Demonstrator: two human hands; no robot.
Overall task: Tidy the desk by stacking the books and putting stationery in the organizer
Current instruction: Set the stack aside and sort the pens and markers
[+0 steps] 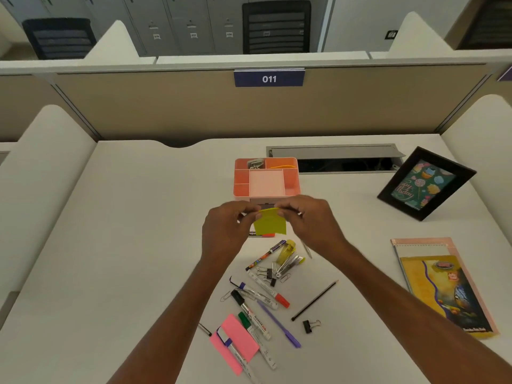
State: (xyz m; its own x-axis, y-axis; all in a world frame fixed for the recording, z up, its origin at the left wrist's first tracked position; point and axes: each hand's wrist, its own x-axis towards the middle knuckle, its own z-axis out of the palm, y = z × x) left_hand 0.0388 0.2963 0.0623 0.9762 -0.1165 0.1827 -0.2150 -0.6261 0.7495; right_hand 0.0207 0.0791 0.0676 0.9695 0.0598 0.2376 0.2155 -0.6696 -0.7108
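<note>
Pinching the top edge of the yellow sticky notes (270,224) with fingers (250,212) of left hand (225,232) and right hand (314,220), just in front of the organizer (238,176). Seemingly filing stationery; next needing a reach forward into its middle compartment, pens (260,300) waiting on the tabletop (138,217).

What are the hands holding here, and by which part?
The left hand and right hand together pinch the yellow sticky notes by the top edge, one at each upper corner.
</note>
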